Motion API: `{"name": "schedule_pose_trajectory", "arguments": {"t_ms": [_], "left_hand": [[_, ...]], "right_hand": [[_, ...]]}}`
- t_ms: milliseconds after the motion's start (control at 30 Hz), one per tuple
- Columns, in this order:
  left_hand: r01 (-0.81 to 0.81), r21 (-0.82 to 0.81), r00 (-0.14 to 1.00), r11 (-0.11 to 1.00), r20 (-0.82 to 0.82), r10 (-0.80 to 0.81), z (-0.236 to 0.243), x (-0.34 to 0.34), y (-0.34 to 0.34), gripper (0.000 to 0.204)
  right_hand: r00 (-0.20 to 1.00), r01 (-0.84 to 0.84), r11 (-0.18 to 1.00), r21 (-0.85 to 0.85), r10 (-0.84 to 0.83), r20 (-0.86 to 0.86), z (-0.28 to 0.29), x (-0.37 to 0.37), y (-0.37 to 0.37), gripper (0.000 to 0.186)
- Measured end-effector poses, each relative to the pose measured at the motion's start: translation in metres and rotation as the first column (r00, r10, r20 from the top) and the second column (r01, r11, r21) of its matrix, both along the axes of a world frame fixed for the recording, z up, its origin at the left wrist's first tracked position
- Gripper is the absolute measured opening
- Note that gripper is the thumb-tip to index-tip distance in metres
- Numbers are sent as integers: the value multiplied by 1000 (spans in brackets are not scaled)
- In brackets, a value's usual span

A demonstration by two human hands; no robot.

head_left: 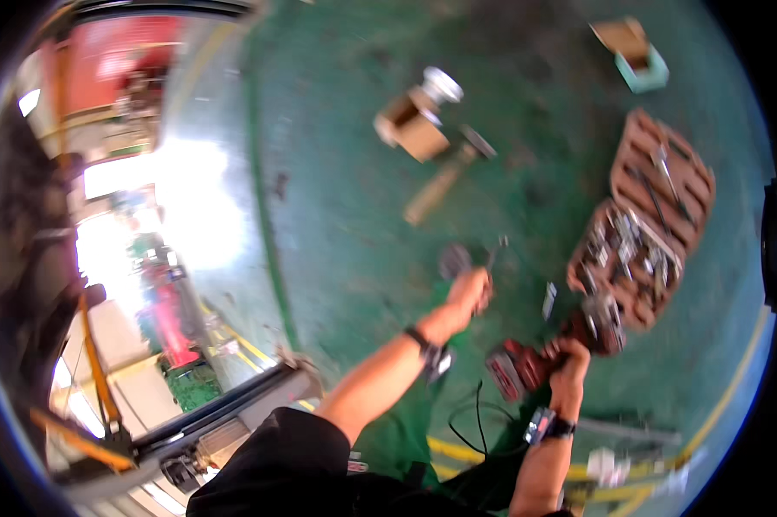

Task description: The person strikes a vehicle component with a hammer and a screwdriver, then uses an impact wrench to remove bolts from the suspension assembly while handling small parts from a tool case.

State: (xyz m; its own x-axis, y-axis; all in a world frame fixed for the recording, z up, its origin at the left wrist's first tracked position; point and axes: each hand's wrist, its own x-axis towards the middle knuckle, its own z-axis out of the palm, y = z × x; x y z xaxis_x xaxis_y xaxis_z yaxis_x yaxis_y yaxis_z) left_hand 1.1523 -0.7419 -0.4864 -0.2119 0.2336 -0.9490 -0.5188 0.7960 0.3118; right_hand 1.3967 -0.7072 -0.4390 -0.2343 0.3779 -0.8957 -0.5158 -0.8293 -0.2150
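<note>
Head view, left hand (470, 291): grip curled round a slim metal tool (495, 254), tip pointing up and away; blurred, exact kind unclear. A thin shaft could twist or slip if held this loosely; firmness I can't judge.
Grey round piece (455, 259): just beside the left knuckles; touching or apart, can't tell. A careless sweep might knock it.
Right hand (569, 355): grip clenched on a red-and-black cordless power tool (518, 369), head toward the socket case. Trigger finger not readable; an accidental squeeze could spin it.
Socket case (623, 185): lies unfolded on the green floor (345, 172), loose sockets (623, 246) heaped inside. Tool head overlaps its near edge in view; a dip could scatter pieces.
Black cable (480, 420): looped below the power tool, near the right wrist; likely snag.
Wooden-handled hammer (444, 183): on the floor beyond the left hand; possible trip point.
</note>
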Motion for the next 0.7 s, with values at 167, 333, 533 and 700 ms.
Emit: {"name": "schedule_pose_trajectory", "arguments": {"t_ms": [167,333,533,700], "left_hand": [[32,212,990,977,-138,-3,277,-72,-16,34],[197,541,871,818,-479,107,475,-82,-16,49],[368,626,642,688,-706,299,620,-84,6,47],[412,757,546,507,-651,528,732,-99,47,41]], "right_hand": [[981,0,997,-75,-15,-194,66,-8,-8,14],[927,-3,997,78,32,-374,165,-21,24,23],[957,15,965,261,62,-283,201,-16,29,9],[821,-570,329,753,216,528,254,22,9,32]]}}
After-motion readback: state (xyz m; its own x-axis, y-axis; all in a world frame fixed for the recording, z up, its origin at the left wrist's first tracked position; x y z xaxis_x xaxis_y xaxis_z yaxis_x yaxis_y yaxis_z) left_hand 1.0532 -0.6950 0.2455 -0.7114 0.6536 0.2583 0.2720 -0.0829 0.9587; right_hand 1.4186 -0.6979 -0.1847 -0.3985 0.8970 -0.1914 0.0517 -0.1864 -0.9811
